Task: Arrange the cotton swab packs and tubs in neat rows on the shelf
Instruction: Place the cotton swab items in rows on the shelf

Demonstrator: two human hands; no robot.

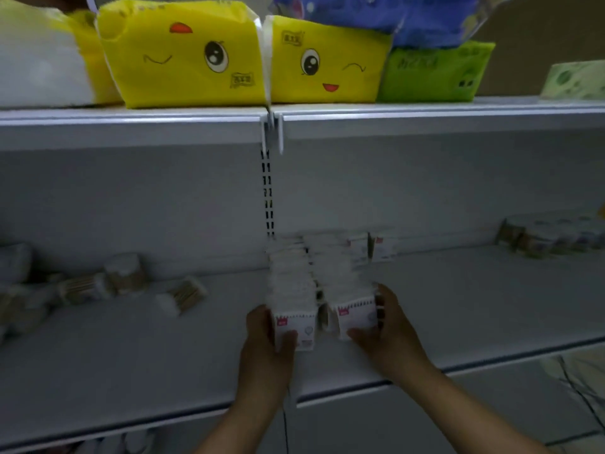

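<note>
Head view: two rows of white cotton swab packs sit mid-shelf, running from the back wall toward me, side by side with a thin dark gap between them. My left hand (265, 335) grips the front pack of the left row (291, 290), thumb across its printed face. My right hand (389, 326) grips the front pack of the right row (347, 276), thumb on the face and fingers round the right side. Frame is blurry, so I can't count packs.

Risks:
- The packs look thin and stand on edge. If I push one row harder than the other, it probably bows sideways and fans out.
- Squeezing the rows inward may ride one row over the other at the gap.
- If I let go of the front packs without any backing, they could tip forward onto the shelf (458, 306).

Further out, loose tubs (124, 273) and a fallen pack (185, 298) lie scattered well to the left, not yet lined up. A careless left elbow could roll them. More tubs (550, 239) are grouped at the far right back. Yellow tissue packs (183, 54) sit on the shelf above.
</note>
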